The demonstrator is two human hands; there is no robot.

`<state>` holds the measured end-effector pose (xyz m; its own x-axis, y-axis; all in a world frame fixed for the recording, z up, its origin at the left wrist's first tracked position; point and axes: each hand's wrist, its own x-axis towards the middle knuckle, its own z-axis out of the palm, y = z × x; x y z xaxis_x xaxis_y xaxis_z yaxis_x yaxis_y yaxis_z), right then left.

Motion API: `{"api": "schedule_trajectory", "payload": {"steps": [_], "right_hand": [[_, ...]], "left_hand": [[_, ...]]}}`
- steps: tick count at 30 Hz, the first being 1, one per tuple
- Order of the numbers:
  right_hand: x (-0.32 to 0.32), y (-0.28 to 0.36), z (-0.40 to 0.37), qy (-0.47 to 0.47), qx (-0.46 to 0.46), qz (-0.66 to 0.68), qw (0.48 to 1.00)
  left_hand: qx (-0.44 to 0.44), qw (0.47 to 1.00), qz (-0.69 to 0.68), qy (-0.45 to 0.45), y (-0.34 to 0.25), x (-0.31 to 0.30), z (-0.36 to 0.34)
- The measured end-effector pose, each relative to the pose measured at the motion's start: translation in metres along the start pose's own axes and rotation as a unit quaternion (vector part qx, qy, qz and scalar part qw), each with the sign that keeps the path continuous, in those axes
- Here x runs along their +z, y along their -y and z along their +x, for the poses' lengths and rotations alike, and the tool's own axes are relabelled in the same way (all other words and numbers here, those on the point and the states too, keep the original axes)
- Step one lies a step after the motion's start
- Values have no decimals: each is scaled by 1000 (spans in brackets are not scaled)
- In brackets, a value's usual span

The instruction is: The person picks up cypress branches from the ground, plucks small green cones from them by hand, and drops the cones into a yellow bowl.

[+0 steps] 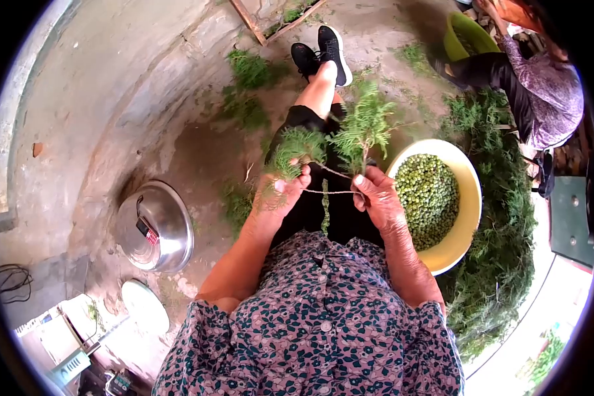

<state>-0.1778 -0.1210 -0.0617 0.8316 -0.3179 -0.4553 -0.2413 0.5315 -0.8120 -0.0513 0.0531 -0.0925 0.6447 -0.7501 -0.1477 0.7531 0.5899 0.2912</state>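
In front of my lap, my left hand is closed on a feathery evergreen sprig, its leaves spreading over the fingers. My right hand pinches another evergreen sprig, which stands upright above the thumb and fingers. Two thin bare stems stretch across the gap between both hands. Just right of my right hand is a yellow tub, filled partway with small round green cones or berries. Small green bits lie on my dark trousers below the stems.
A heap of evergreen branches lies right of the tub. Loose sprigs litter the floor ahead. An upturned metal basin with a small dark device on it is at left. Another person sits at upper right by a green tub.
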Motion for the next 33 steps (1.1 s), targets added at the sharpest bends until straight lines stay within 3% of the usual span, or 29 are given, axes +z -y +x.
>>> {"api": "schedule_trajectory", "payload": {"steps": [1,4,7,11,13,15,17,18,21,23,24,26,28,29,33], "right_hand": [[-1,2,-1,21,0,-9,1000],[-6,9,-6,18,18,-3,1000],[-43,14,-9,-37,26,34,998],[-114,19,-23,-172,-36,149,973],[-150,31,-49,-266,-118,158,944],[-191,38,-78,-355,-196,224,886],[-244,24,-110,-428,-318,177,827],[-244,27,-122,-530,-326,222,751],[-260,11,-139,-614,-291,260,686],[-264,-15,-135,-554,-253,244,755],[-235,-17,-123,-537,-232,218,781],[-184,-11,-90,-517,-186,288,784],[-169,-38,-59,-348,-161,311,870],[-148,-40,-46,-311,-126,284,898],[-62,-21,-24,-75,-43,243,966]], "left_hand": [[66,996,64,23,1,-5,-4],[0,998,49,-25,-15,-40,-6],[1,959,126,-253,-3,-19,1],[-59,961,133,-235,-3,-19,6],[-64,962,132,-230,-2,-20,9],[-72,961,136,-230,-2,-24,9],[-73,960,137,-231,0,-24,9],[-71,961,138,-231,1,-23,9],[-78,960,146,-226,4,-18,9],[-91,962,144,-213,7,-15,9],[-94,961,146,-214,10,-11,9],[-118,963,143,-196,18,-2,10],[-128,963,180,-154,28,5,12],[-130,962,201,-133,36,15,12],[-114,949,295,-15,70,56,15]]}}
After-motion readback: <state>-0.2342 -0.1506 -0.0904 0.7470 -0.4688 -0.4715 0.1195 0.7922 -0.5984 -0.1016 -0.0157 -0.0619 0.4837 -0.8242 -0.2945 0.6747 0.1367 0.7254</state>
